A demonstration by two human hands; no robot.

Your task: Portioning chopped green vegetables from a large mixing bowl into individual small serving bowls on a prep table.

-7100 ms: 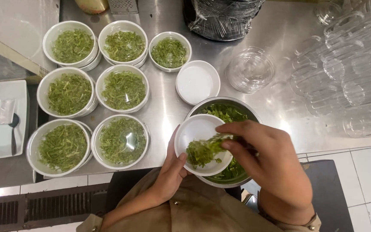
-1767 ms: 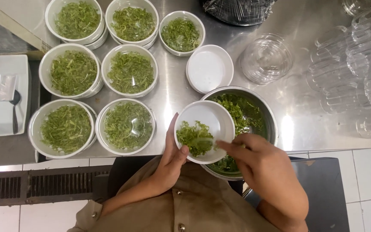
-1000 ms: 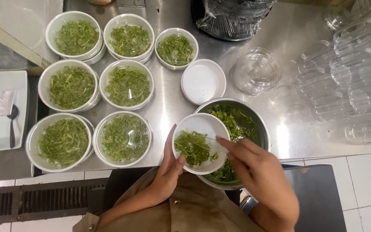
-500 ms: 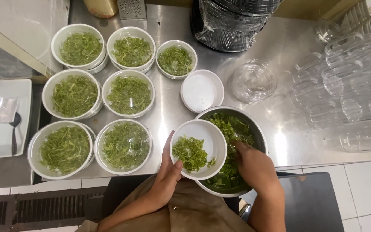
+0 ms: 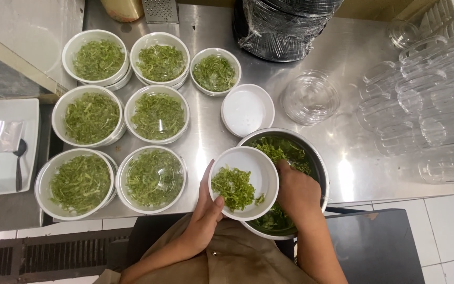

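A: What do we fail to make out, reading from the left?

B: On the white tray [image 5: 3, 152], cut by the frame edge, a dark spoon [image 5: 19, 163] and clear wrappers [image 5: 6, 135] lie, their contents unreadable. The fingertips of the right hand [image 5: 296, 193] are sunk in the greens of the steel bowl [image 5: 319, 163], so we cannot tell whether they are spread or pinching.

A: What stands around?

B: Left of the left hand [image 5: 206, 208], seven filled white bowls [image 5: 153, 176] sit in rows; beyond the fingers an empty white bowl [image 5: 247, 109], then clear plastic lids [image 5: 311, 97] and stacked clear cups [image 5: 426, 105] to the right.

A: Where does the held bowl lie?

B: The white bowl [image 5: 256, 163] with chopped greens [image 5: 232, 186] sits over the steel bowl's near-left rim. We see the left thumb pressed on its near rim, fingers closed beneath; the right hand is just beside its right edge.
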